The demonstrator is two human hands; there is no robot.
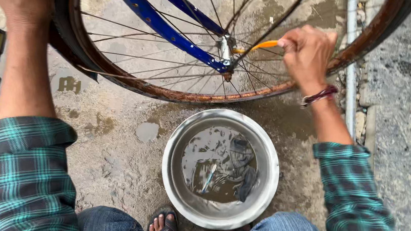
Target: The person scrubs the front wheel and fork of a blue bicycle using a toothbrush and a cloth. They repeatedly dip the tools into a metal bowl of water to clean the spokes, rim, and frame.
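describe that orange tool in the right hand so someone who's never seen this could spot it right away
Start at the big rusty bicycle wheel filling the top of the view, then go to its hub where the spokes meet. The orange-handled tool runs from the hub to the right hand, which grips its far end. It is the only bright orange thing among grey spokes and the blue frame.

Teal plaid sleeves, jeans, sandals

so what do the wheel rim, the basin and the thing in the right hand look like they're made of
Wheel rim: metal, likely steel, its surface brown with rust.
Basin: shiny grey metal, probably steel or aluminium, holding murky water and a dark cloth.
Tool handle in the right hand: smooth orange, looks plastic; its working end is hidden among the spokes.
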